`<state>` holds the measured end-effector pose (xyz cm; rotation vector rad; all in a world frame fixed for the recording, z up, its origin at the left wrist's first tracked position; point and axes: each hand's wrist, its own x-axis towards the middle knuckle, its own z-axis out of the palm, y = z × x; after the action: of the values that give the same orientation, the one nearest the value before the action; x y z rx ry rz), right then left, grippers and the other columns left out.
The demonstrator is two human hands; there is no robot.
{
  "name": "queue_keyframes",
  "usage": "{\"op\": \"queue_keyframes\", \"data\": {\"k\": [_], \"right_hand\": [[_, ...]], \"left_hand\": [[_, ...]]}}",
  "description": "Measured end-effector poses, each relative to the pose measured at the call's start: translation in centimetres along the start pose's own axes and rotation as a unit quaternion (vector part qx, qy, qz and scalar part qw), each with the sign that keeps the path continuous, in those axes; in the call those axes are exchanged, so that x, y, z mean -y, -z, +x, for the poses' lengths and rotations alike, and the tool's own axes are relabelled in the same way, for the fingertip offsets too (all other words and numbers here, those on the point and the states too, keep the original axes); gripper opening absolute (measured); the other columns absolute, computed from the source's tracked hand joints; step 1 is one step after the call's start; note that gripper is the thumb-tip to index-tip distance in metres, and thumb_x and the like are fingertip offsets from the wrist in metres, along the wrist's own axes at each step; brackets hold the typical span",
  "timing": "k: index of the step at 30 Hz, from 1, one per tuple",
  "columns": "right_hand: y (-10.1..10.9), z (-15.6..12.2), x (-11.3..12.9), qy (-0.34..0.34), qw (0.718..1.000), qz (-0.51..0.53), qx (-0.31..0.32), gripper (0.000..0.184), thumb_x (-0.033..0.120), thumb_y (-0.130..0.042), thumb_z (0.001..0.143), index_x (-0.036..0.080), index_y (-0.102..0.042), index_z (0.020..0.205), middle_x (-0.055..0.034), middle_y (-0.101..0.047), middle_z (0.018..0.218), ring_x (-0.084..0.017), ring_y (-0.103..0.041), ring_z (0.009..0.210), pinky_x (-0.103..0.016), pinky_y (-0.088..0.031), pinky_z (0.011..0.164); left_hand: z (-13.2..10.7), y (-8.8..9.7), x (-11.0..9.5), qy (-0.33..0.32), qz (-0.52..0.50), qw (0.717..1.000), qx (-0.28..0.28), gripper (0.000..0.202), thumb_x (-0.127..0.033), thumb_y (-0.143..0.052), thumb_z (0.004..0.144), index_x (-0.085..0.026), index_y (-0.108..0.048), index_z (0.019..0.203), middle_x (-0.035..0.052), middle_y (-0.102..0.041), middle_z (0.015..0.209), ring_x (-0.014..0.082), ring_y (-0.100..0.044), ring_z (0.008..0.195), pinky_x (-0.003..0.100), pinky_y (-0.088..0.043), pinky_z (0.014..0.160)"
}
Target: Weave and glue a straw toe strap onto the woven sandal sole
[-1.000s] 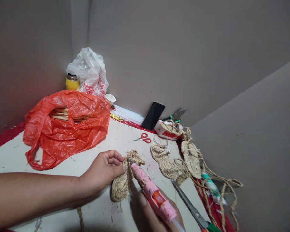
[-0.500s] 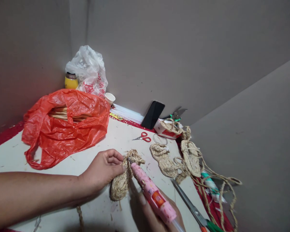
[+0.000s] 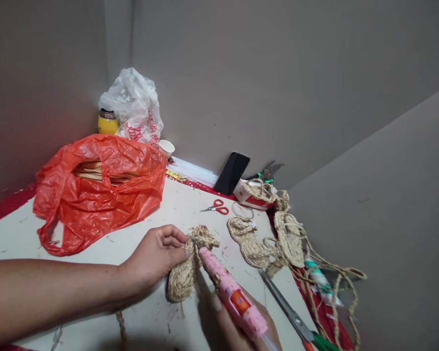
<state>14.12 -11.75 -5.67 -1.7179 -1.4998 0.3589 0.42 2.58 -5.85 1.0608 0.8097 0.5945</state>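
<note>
My left hand point(image 3: 161, 256) pinches the side of a small woven straw sole point(image 3: 183, 282), shaped like a sandal sole of coiled braid, holding it tilted over the white table. My right hand point(image 3: 237, 317) is wrapped round a pink glue gun point(image 3: 227, 287) with an orange switch and a clear glue stick at its back end. The gun's metal nozzle rests at the braid near the upper part of the sole, close to my left fingertips. The fingers of my right hand are partly hidden beneath the gun.
Large shears point(image 3: 289, 312) lie right of the glue gun, small red scissors point(image 3: 215, 208) behind it. More braided soles point(image 3: 247, 243) and loose straw cord point(image 3: 336, 273) lie at the right edge. A red plastic bag point(image 3: 131, 209) with straw sits left; a phone point(image 3: 232, 173) leans at the back.
Almost nothing differs. Both hands, the sole and the glue gun keep practically the same place.
</note>
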Motion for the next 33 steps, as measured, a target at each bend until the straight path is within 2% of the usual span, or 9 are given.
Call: {"op": "queue_keyframes", "data": {"k": [6, 13, 19, 25, 33], "right_hand": [[-0.1, 0.0, -0.4, 0.01, 1.0, 0.019, -0.014, 0.031, 0.041, -0.052, 0.089, 0.021, -0.064, 0.068, -0.0013, -0.057, 0.051, -0.015, -0.054, 0.041, -0.023, -0.048, 0.041], [-0.3, 0.1, -0.3, 0.013, 0.999, 0.024, -0.021, 0.027, 0.037, -0.052, 0.089, 0.021, -0.063, 0.07, 0.0, -0.056, 0.052, -0.015, -0.052, 0.042, -0.023, -0.047, 0.041], [-0.9, 0.2, -0.6, 0.021, 0.999, 0.028, -0.022, 0.032, 0.039, -0.047, 0.089, 0.022, -0.06, 0.064, 0.0009, -0.051, 0.048, -0.014, -0.049, 0.038, -0.023, -0.044, 0.036], [0.4, -0.3, 0.2, 0.006, 0.999, 0.012, -0.031, 0.021, 0.032, -0.054, 0.087, 0.024, -0.06, 0.068, 0.0006, -0.054, 0.052, -0.015, -0.052, 0.042, -0.023, -0.047, 0.042], [0.5, 0.0, 0.4, -0.003, 1.0, 0.021, -0.014, 0.025, 0.033, -0.052, 0.088, 0.023, -0.059, 0.066, 0.0009, -0.052, 0.052, -0.015, -0.049, 0.042, -0.024, -0.046, 0.042]], "left_hand": [[-0.1, 0.0, -0.2, 0.0, 0.012, 1.0, 0.009, 0.02, -0.016, -0.07, 0.058, -0.014, -0.06, 0.075, -0.0022, -0.058, 0.064, 0.0106, -0.051, 0.063, 0.023, -0.037, 0.063], [-0.1, 0.0, -0.1, -0.003, 0.011, 1.0, 0.017, 0.02, -0.016, -0.069, 0.06, -0.013, -0.059, 0.077, -0.0029, -0.057, 0.064, 0.0094, -0.049, 0.062, 0.022, -0.036, 0.062], [-0.1, 0.0, -0.1, -0.004, 0.006, 1.0, 0.023, 0.019, -0.017, -0.069, 0.059, -0.013, -0.06, 0.075, -0.0031, -0.057, 0.064, 0.0093, -0.049, 0.063, 0.022, -0.036, 0.062], [0.1, 0.0, 0.0, 0.003, 0.014, 1.0, 0.013, 0.018, -0.016, -0.068, 0.06, -0.013, -0.059, 0.076, -0.0025, -0.057, 0.063, 0.0097, -0.049, 0.061, 0.023, -0.035, 0.061], [0.0, -0.1, -0.2, 0.008, 0.017, 1.0, 0.009, 0.019, -0.018, -0.068, 0.058, -0.013, -0.059, 0.075, -0.0027, -0.057, 0.062, 0.0101, -0.048, 0.061, 0.023, -0.034, 0.061]]}}
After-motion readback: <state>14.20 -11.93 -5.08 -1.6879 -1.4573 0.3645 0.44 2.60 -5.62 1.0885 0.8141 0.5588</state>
